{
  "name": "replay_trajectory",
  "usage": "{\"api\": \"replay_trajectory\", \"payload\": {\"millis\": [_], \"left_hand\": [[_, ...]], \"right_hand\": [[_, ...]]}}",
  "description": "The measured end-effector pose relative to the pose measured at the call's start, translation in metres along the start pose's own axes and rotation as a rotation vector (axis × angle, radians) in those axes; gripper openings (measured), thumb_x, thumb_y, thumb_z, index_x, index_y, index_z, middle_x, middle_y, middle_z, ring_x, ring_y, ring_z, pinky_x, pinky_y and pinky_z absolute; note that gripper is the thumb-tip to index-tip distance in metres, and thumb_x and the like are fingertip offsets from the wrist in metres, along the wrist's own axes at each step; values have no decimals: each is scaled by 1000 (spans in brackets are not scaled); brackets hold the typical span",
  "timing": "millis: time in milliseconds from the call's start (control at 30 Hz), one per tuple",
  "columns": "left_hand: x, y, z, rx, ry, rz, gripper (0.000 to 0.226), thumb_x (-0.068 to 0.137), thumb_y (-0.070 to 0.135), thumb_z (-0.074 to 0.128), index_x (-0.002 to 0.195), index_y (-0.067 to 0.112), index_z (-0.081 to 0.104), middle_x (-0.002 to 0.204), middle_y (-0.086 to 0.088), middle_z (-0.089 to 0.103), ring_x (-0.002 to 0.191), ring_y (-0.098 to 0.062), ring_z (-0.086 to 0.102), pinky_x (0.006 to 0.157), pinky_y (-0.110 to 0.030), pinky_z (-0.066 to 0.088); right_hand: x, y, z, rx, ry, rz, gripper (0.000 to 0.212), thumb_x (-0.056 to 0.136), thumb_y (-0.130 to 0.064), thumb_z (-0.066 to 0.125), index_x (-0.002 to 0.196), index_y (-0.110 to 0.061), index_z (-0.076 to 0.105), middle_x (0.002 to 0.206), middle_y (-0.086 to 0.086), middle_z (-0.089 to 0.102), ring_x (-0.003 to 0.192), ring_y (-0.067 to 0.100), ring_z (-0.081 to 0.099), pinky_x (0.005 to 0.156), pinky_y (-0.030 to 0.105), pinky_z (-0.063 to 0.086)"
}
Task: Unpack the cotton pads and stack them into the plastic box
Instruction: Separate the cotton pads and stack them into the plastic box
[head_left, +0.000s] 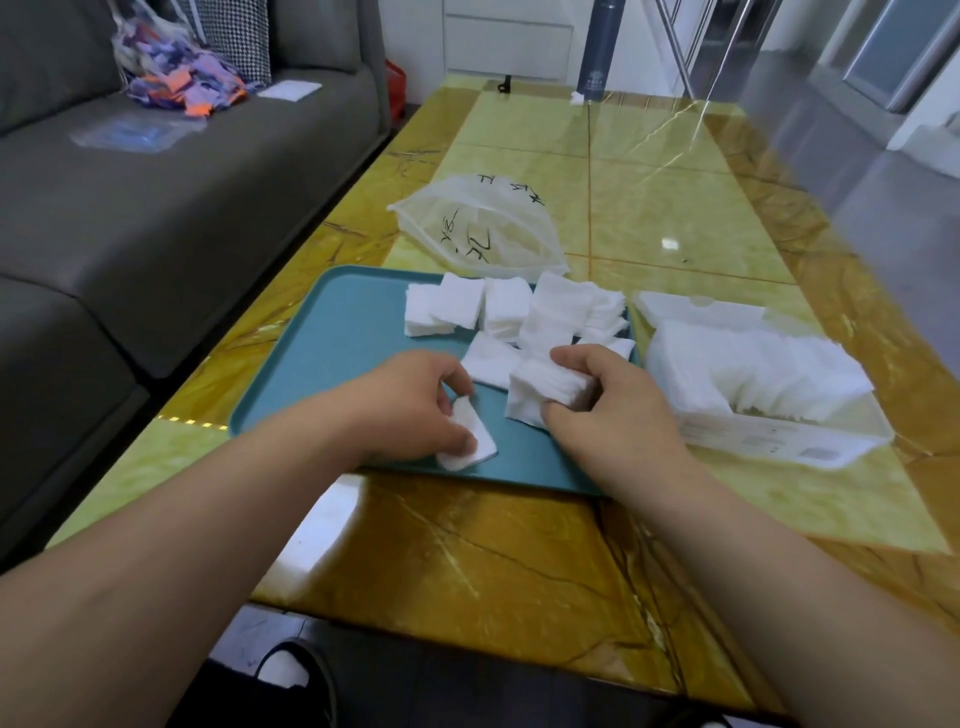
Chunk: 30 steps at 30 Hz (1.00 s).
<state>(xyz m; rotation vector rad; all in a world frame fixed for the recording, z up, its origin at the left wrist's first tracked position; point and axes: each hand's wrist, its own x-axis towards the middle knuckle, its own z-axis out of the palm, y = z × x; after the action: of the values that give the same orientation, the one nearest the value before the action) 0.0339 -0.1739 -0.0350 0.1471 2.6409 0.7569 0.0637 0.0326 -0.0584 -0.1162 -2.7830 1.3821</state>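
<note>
White square cotton pads (519, 312) lie in loose piles at the far right of a teal tray (337, 338). My right hand (608, 400) is closed around a thick stack of pads (540, 389) resting on the tray. My left hand (415, 400) pinches a small bunch of pads (470, 441) against the tray near its front edge. To the right of the tray stands a clear plastic box (779, 436), open on top and filled with rows of upright pads (753, 369). Behind the tray lies a translucent plastic bag (483, 228) with black writing.
The tray sits on a glossy yellow marble table (519, 561). A grey sofa (156, 208) runs along the left, with colourful scraps on it. A dark tall bottle (597, 52) stands at the table's far end. The box lid (691, 306) lies behind the box.
</note>
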Motion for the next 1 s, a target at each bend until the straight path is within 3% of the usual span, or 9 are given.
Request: {"api": "replay_trajectory", "payload": {"millis": [100,167,300,367,467,567,667,767,1000], "left_hand": [[-2,2,1,20,-3,-7,20,83,31,82,98,26,70,87,6,67,78,-12,63,61,-25,42],[-4,3,-2,-76,12,20,15,84,31,81,93,23,71,88,4,71,78,-12,64,64,-26,46],[-12,13,-6,-651,-61,203,16,83,9,83,94,6,72,82,-3,71,69,-8,60,61,-21,45],[-13,20,1,-794,-82,266,14,82,0,81,91,5,71,77,-1,71,65,-5,62,58,-16,46],[-4,22,15,-661,-9,255,15,80,9,87,90,10,76,84,-1,78,74,-5,68,69,-17,55],[4,19,24,-390,151,225,16,79,26,89,85,16,78,63,20,68,55,8,54,55,-5,39],[10,16,26,-249,227,232,25,77,35,89,74,17,73,50,22,52,49,3,46,48,-12,32],[13,14,29,-291,218,220,29,77,37,89,68,18,69,50,17,48,49,-1,42,47,-13,31],[13,14,30,-409,162,184,22,80,33,87,73,17,75,52,18,55,48,3,46,46,-9,34]], "right_hand": [[1,2,-2,3,5,-8,54,88,-14,72,140,-27,62,119,-16,60,106,3,57,75,-6,33],[1,3,-5,14,11,-11,53,88,-14,73,139,-25,63,118,-16,61,104,2,58,82,2,38],[3,5,-9,49,1,-5,49,85,-14,78,132,-23,68,98,-26,63,86,-9,61,70,-4,42],[5,6,-12,76,-36,2,45,82,-11,83,123,-26,71,94,-25,65,83,-8,62,67,1,47],[4,6,-16,129,-79,7,37,81,-18,86,111,-34,70,95,-21,71,87,-2,67,71,9,53],[3,9,-15,90,-108,-9,35,82,-26,84,116,-29,73,104,-16,76,96,4,72,90,28,60],[2,11,-14,83,-117,-11,40,84,-25,82,124,-25,74,106,-16,78,96,5,74,94,35,61],[3,13,-15,102,-112,-3,41,85,-21,80,125,-24,74,106,-14,79,97,6,75,97,38,60],[3,10,-14,121,-96,23,36,85,-18,78,120,-28,74,106,-15,78,98,4,74,98,35,59]]}}
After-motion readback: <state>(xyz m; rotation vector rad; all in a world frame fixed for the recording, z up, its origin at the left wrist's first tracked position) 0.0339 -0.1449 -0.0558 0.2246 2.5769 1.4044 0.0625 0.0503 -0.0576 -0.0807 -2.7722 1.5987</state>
